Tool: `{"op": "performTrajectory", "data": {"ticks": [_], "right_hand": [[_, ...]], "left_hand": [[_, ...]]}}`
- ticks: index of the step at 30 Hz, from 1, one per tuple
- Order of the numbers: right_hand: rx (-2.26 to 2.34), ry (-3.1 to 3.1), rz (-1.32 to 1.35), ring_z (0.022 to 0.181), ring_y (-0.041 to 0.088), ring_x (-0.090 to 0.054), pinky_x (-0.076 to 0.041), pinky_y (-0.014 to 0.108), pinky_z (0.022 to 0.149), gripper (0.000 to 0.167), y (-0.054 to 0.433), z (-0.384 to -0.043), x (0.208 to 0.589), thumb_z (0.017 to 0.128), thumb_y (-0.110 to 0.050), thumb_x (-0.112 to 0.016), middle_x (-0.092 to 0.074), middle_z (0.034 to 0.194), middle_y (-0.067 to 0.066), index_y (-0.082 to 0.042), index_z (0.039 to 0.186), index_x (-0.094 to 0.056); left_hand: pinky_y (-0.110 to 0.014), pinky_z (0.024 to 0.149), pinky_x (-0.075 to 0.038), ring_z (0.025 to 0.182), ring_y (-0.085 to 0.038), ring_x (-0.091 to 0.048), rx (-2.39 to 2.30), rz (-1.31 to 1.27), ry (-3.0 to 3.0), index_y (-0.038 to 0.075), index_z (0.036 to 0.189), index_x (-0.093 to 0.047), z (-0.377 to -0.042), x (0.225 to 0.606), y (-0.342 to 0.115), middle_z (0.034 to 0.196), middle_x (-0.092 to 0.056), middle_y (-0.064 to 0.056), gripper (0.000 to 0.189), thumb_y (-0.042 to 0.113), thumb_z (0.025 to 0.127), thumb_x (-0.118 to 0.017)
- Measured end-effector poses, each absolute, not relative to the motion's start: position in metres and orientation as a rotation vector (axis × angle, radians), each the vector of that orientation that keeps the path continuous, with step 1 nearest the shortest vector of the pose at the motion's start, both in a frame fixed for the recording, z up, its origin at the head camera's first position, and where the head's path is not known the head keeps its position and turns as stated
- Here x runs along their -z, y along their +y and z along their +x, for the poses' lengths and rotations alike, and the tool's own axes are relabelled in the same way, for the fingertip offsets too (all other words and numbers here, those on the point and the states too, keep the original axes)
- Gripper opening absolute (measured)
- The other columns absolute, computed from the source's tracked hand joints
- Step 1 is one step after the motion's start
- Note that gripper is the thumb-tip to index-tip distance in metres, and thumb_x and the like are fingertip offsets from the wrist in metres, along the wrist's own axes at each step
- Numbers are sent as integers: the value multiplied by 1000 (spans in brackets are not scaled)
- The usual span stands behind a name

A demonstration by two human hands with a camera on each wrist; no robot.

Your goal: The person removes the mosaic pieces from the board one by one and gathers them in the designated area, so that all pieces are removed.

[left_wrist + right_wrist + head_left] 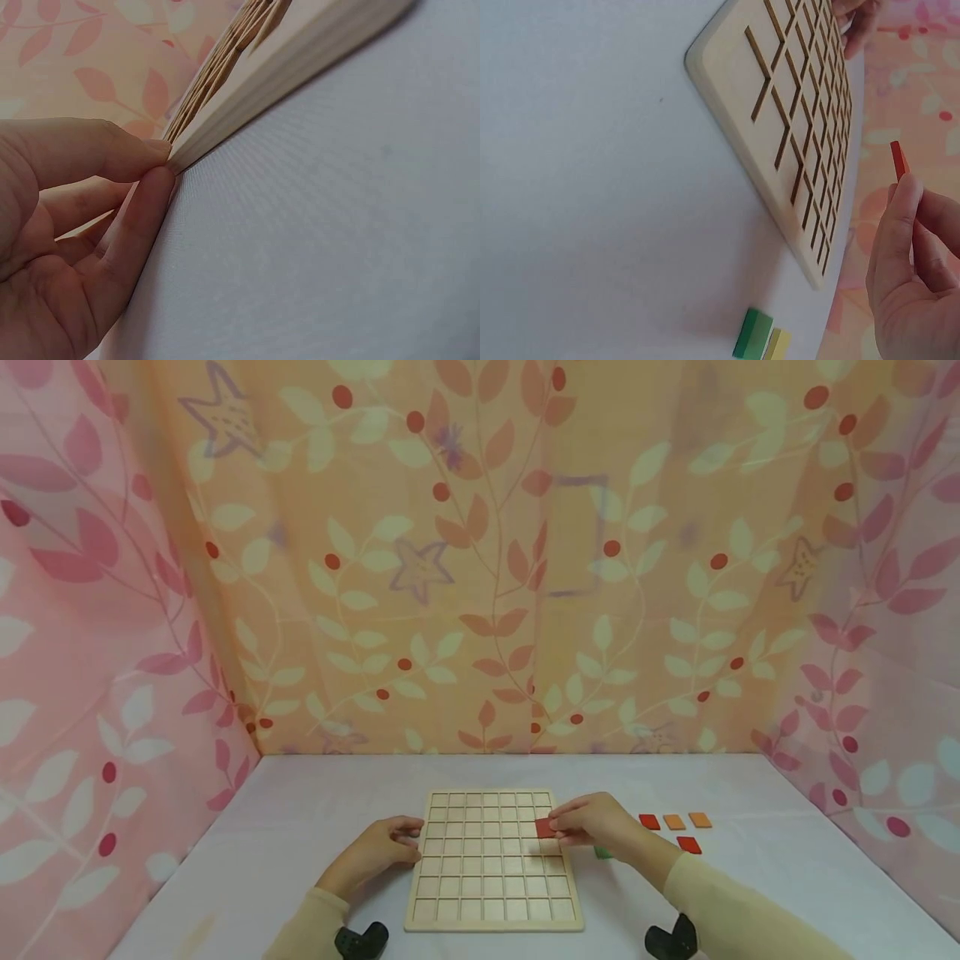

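A square wooden grid board (472, 866) lies on the white table. At its left edge, my left hand (380, 853) holds the rim with thumb and fingertips; the left wrist view shows the fingertips (159, 184) right at the board's side. My right hand (600, 820) pinches a thin red square tile (544, 828) between thumb and fingers. Seen from the head, that tile overlaps the board's rightmost column, toward the far side. In the right wrist view the red tile (898, 159) stands tilted, nearly edge-on, above the fingertips.
Right of the board lie red tiles (649, 822) and orange tiles (673, 822). A green tile (753, 334) and a yellow tile (778, 345) sit beside the board's right edge. Black wrist devices (362, 941) show at the bottom. Patterned cloth walls (480, 610) surround the table.
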State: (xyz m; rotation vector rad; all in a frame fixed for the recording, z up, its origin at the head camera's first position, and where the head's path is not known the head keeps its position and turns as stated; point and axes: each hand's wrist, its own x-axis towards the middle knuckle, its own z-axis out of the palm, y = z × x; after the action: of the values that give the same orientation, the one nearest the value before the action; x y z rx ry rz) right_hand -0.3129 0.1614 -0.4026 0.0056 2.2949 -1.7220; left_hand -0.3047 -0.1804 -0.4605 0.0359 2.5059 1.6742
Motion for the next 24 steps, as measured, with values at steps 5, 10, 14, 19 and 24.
{"op": "performTrajectory", "data": {"ticks": [5, 10, 14, 19, 24], "right_hand": [[1705, 2316, 40, 63, 9, -65, -59, 23, 65, 27, 175, -313, 405, 87, -9, -73, -71, 78, 4, 7, 108, -72], [1733, 2266, 17, 63, 7, -65, -59, 22, 65, 32, 192, -312, 409, 86, -8, -73, -70, 77, 3, 10, 112, -69], [1737, 2252, 31, 63, 5, -64, -58, 20, 64, 33, 208, -311, 411, 86, -8, -73, -70, 75, 2, 10, 113, -68], [1722, 2262, 52, 64, 6, -65, -58, 20, 65, 33, 229, -310, 410, 87, -8, -71, -71, 79, 2, 10, 114, -68], [1716, 2267, 112, 66, 7, -67, -59, 21, 68, 33, 249, -309, 408, 88, -9, -71, -72, 84, 3, 9, 116, -68]], "left_hand": [[-29, 73, -57, 89, -17, -59, -1673, 39, 2508, -9, 128, -59, -304, 460, -181, 114, -62, -17, 57, -8, 73, -72], [-29, 72, -57, 88, -16, -60, -1667, 43, 2513, -9, 127, -59, -304, 461, -181, 114, -63, -17, 57, -8, 73, -73], [-29, 72, -57, 86, -16, -60, -1664, 47, 2515, -9, 127, -60, -305, 462, -181, 115, -63, -17, 56, -8, 72, -74], [-29, 72, -56, 86, -16, -59, -1663, 61, 2512, -9, 128, -59, -306, 463, -182, 115, -63, -18, 57, -8, 73, -73], [-30, 73, -57, 87, -15, -59, -1677, 87, 2493, -11, 129, -56, -307, 464, -182, 118, -62, -20, 58, -8, 74, -72]]}}
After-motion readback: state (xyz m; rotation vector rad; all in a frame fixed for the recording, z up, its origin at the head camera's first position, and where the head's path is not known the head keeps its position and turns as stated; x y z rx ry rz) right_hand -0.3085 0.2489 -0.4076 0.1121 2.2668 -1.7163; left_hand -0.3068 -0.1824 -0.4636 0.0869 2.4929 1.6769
